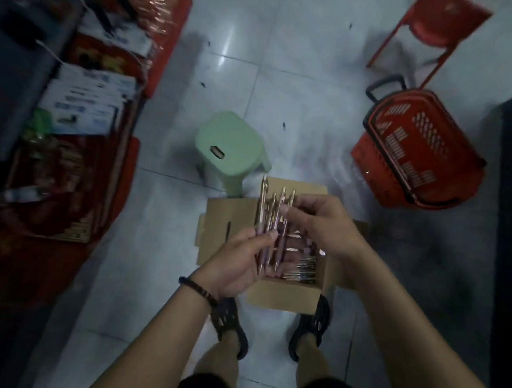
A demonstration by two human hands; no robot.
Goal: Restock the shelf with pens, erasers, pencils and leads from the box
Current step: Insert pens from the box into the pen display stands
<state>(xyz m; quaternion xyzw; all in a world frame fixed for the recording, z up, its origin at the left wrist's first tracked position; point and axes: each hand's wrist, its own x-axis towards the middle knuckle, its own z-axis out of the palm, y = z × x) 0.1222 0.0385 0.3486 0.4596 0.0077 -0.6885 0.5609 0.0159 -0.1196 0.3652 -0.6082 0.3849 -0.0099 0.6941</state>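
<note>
Cardboard box (284, 295) on tiled floor (315, 107): our left hand (238, 262) and right hand (316, 225), both gripping pens (262, 200), cover most of its opening. Green stool (231, 143) stands just beyond its far-left corner. Stocked shelf (16, 92) crowds the floor's left edge. Open tiles between stool and red basket (418, 150).

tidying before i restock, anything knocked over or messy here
The red shopping basket looks tipped on its side on the floor tiles, right of the cardboard box. Small dark scraps lie scattered near the green stool.
</note>
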